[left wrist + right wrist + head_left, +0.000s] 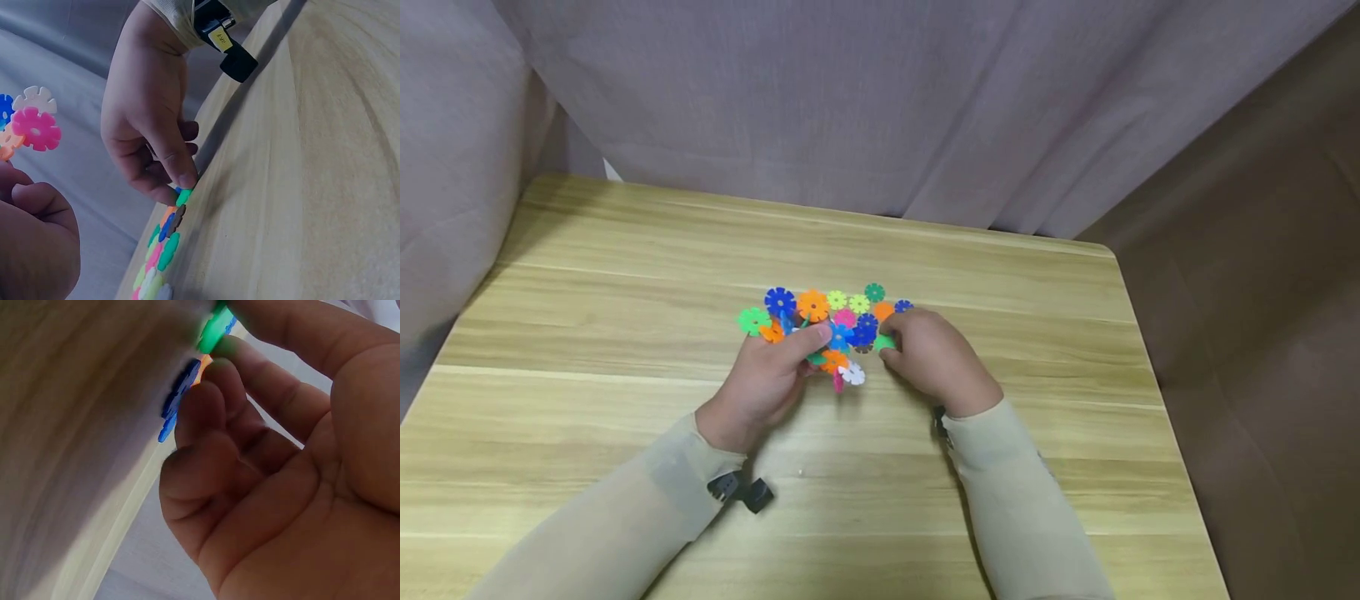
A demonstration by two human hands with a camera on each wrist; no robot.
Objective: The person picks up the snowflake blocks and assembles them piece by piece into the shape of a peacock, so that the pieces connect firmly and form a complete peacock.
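Two hands busy: right hand [936, 358] pinches green disc [884, 342] at fingertips; left hand [767, 379] grips joined cluster [835, 346].

Looking like a home or a small recording corner, not a workshop or lab. A light wood-grain table [625, 275] with a rounded corner is standing against a mauve-grey curtain [880, 100] that is hanging in folds behind it and wrapping round the left side. Brown floor [1262, 333] is showing to the right. Colourful plastic snowflake toy discs [827, 321] are lying on the tabletop, pointing to a play or hobby setting. No tools, machines or shelving showing anywhere.
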